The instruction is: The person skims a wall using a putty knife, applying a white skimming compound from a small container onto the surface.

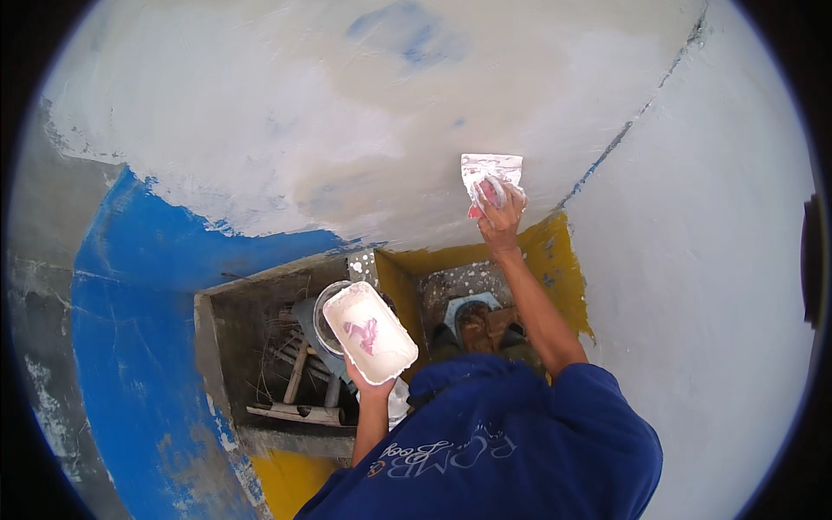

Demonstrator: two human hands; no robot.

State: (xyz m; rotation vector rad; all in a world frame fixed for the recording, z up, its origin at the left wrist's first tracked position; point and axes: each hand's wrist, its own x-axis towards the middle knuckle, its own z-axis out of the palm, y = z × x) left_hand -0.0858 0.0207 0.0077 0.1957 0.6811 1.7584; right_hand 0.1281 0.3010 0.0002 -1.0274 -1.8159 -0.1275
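Observation:
My left hand [370,386] is wrapped around the lower edge of a white plastic tub [390,354], tilted so that its inside shows, with a pinkish smear on the bottom. Higher up, my right hand [503,217] grips a wide putty knife [490,165] by its reddish handle. White filler coats the blade, and its far edge lies at the patchy white and beige wall [355,130]. Some fingers of the left hand are hidden beneath the tub.
Below the tub, a concrete trough [208,347] holds wood pieces [296,371] and a round bucket [325,321]. Blue paint [130,286] covers the wall at left; yellow paint [555,260] borders the corner. A dark crack [620,134] runs along the right-hand wall joint. My feet stand between low walls.

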